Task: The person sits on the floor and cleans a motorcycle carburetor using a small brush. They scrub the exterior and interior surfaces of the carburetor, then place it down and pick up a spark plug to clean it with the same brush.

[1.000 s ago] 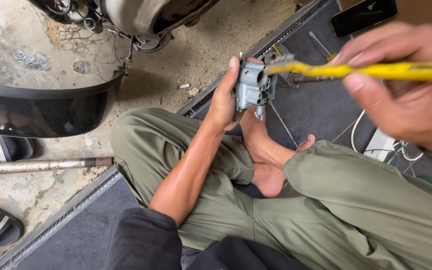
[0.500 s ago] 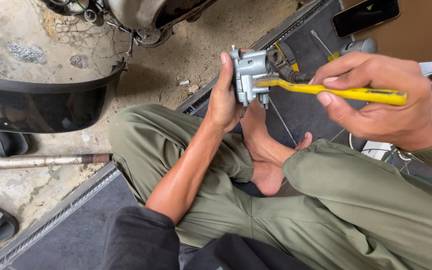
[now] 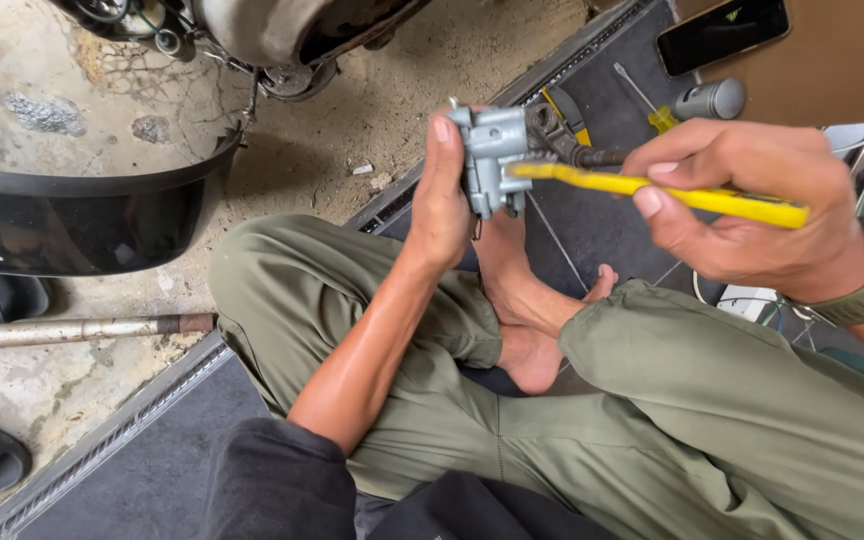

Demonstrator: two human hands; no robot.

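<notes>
Two hands busy: left hand (image 3: 442,205) grips grey metal part (image 3: 490,160); right hand (image 3: 752,205), now lower, presses yellow-handled pliers (image 3: 652,187) onto it.

phone (image 3: 722,33) cut off, pipe (image 3: 82,329) cropped

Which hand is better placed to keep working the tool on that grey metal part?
The right hand. It already grips the yellow tool, whose tip sits against the grey part. The left hand is busy holding that part up, so it probably could not take the tool without letting go.
</notes>
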